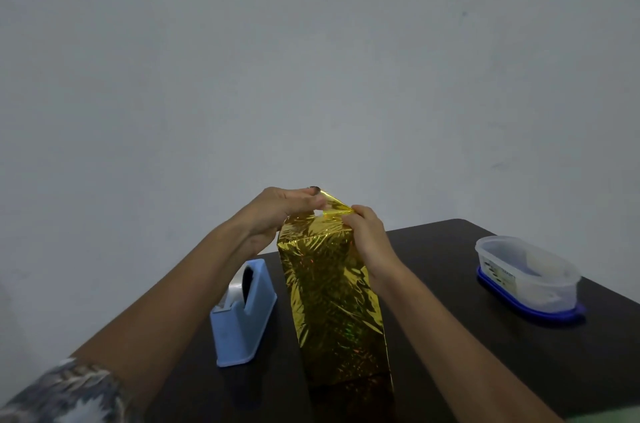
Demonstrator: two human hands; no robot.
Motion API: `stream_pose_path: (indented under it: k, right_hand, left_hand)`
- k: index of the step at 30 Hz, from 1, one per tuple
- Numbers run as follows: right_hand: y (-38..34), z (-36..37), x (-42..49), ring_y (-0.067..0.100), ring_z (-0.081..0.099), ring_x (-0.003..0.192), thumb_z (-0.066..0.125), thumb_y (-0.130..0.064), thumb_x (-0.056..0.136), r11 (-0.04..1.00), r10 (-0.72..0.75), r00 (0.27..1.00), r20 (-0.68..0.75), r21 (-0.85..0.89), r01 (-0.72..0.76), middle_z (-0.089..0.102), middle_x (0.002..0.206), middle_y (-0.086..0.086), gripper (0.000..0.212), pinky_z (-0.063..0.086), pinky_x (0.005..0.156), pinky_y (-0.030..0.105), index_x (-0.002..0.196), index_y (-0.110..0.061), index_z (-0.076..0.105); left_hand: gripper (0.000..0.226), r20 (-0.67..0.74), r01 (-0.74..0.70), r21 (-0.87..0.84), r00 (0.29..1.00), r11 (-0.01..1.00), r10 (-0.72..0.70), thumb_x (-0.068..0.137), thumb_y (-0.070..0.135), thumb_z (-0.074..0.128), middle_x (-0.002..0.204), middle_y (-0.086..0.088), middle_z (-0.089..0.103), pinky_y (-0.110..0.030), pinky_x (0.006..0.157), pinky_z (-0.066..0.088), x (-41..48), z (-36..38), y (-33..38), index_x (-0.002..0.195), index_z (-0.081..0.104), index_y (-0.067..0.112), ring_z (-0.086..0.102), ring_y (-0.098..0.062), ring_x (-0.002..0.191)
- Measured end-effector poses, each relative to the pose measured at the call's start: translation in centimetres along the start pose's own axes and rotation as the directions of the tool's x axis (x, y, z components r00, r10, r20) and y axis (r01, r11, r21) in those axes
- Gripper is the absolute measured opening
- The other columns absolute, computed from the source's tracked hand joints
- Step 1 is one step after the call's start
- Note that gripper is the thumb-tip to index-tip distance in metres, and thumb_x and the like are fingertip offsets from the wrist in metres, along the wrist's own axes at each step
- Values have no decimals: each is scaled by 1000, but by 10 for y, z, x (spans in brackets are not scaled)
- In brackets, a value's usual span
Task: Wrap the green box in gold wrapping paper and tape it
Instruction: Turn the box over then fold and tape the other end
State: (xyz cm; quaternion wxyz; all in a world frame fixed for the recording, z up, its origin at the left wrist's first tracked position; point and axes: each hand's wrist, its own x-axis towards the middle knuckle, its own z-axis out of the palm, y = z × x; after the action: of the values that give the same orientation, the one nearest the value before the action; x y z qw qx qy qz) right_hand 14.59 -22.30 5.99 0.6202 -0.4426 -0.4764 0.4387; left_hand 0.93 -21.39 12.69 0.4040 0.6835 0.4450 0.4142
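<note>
On my feed the left sleeve is a mottled blue-grey and white print — the left hand shows one dark-painted nail.

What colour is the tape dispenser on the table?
The tape dispenser is light blue, clearest in the head view.

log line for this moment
step: folding top flap | left hand: pinches gold paper | right hand: pinches gold paper | tape dispenser: on table, untouched
</note>
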Motion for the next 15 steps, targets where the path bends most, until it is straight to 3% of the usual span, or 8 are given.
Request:
stream_pose_path:
  k: [2, 5, 8, 12, 15]
  right_hand:
    - [1, 0, 1, 17, 50, 103, 40, -23, 98, 1000, -6, 1000, 1, 3, 6, 51, 111, 0, 36, 42, 84, 33, 134, -18, 42]
    - [3, 0, 2, 20, 52, 108, 41, -25, 97, 1000, -4, 1000, -7, 12, 4, 54, 115, 2, 37, 45, 96, 42, 133, -19, 43]
    - [4, 1, 2, 21, 52, 110, 41, -24, 97, 1000, -15, 1000, -8, 16, 15, 54, 118, 3, 36, 44, 99, 43, 133, -19, 44]
    - [4, 0, 2, 21, 53, 110, 41, -25, 97, 1000, -18, 1000, -3, 25, 18, 54, 118, 3, 36, 44, 100, 44, 133, -20, 43]
    - [4, 0, 2, 20, 53, 109, 41, -25, 97, 999, -19, 1000, 1, 30, 19, 55, 118, 3, 36, 45, 99, 43, 132, -20, 44]
  left_hand:
    - [24, 12, 6, 14, 1000, 1000, -6, 81, 24, 69, 128, 7, 60, -21, 73, 45, 2, -3, -1, 99, 73, 9, 56, -7, 110]
    - [27, 14, 28, 21, 1000, 999, -28, 82, 22, 69, 126, 4, 61, -20, 72, 49, 5, -4, -4, 102, 72, 5, 63, -3, 95]
    - [26, 22, 41, -9, 999, 999, -41, 79, 19, 70, 129, -1, 59, -29, 92, 50, 9, -1, -9, 98, 71, 1, 61, -14, 105]
    - [29, 25, 59, -64, 998, 996, -57, 75, 17, 72, 125, -2, 61, -23, 71, 57, 10, 1, -12, 98, 71, -1, 68, -15, 85]
    - [34, 27, 56, -74, 998, 996, -54, 66, 21, 75, 119, -3, 65, -21, 69, 56, 10, 2, -14, 94, 72, 2, 68, -14, 80]
